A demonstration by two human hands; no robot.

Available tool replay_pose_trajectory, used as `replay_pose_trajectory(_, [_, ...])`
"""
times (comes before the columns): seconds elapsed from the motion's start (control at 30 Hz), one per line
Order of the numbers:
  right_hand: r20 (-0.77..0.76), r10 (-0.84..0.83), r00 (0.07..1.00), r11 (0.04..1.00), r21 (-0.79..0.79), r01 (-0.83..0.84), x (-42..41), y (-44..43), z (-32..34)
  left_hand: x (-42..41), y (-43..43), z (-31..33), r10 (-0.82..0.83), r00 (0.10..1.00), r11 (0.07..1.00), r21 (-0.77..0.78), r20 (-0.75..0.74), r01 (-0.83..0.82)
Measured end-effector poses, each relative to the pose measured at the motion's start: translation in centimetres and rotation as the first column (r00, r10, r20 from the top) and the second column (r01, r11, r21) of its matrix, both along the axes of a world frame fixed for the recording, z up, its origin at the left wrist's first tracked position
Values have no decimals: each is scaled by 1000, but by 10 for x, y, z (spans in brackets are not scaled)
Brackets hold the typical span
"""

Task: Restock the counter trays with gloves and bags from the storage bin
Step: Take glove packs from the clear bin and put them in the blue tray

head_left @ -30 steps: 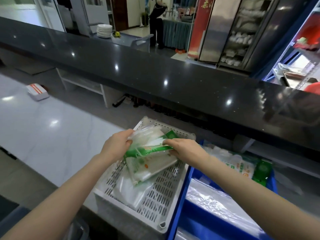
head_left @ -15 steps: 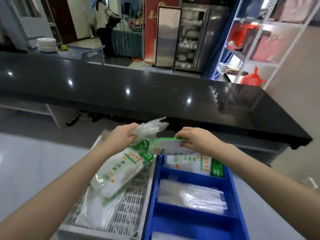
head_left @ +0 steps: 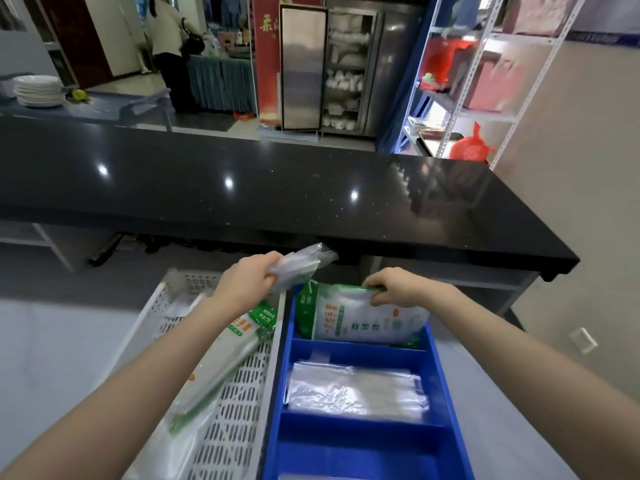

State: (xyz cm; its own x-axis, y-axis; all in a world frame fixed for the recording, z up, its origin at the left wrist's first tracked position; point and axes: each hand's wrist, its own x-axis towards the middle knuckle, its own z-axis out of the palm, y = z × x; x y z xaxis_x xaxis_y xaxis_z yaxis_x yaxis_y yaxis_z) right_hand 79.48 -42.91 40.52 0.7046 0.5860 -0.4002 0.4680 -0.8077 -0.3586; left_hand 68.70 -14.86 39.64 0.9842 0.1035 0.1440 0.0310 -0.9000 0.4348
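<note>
My right hand (head_left: 398, 285) grips the top edge of a green-and-white glove pack (head_left: 360, 317), which stands in the far compartment of the blue divided tray (head_left: 277, 375). My left hand (head_left: 247, 284) is closed on a bunch of clear plastic packs (head_left: 304, 263), held above the white perforated storage bin (head_left: 239, 407). More green-printed packs (head_left: 225, 355) hang from that bunch down into the bin. A flat stack of clear bags (head_left: 356, 389) fills the tray's middle compartment. The nearer compartment shows only bare blue floor.
A long black counter (head_left: 277, 188) runs across just beyond the bin and tray, overhanging them. Behind it stand a steel cabinet (head_left: 332, 64), metal shelving (head_left: 467, 98) with red bags, a plate stack (head_left: 38, 90) and a person (head_left: 173, 50) far off.
My right hand has pulled one green-and-white pack away from the bunch, carried it right and lowered it into the blue tray's far compartment. My left hand keeps the rest over the white bin.
</note>
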Motion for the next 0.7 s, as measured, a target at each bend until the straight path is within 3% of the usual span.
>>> replay_pose_trajectory(0.1, [20, 9, 1000, 999, -42, -9, 5, 14, -9, -1, 5, -3, 36, 999, 999, 7, 0, -36])
replay_pose_trajectory(0.2, [303, -57, 951, 998, -19, 66, 1, 23, -21, -4, 11, -6, 64, 998, 998, 14, 12, -64])
replay_pose_trajectory(0.27, [398, -5, 917, 998, -57, 31, -5, 26, -36, -8, 15, -8, 75, 997, 997, 23, 13, -76])
replay_pose_trajectory(0.4, [317, 39, 948, 995, -97, -9, -11, 27, -57, -17, 21, -16, 110, 994, 993, 35, -7, -110])
replay_pose_trajectory(0.53, [397, 51, 916, 996, -85, -19, -8, 40, -50, -34, 38, -21, 169, 985, 986, 14, -24, -168])
replay_pose_trajectory(0.7, [513, 167, 842, 957, 120, -263, -35, 97, -37, -66, 71, -27, 276, 961, 961, 23, -5, -276])
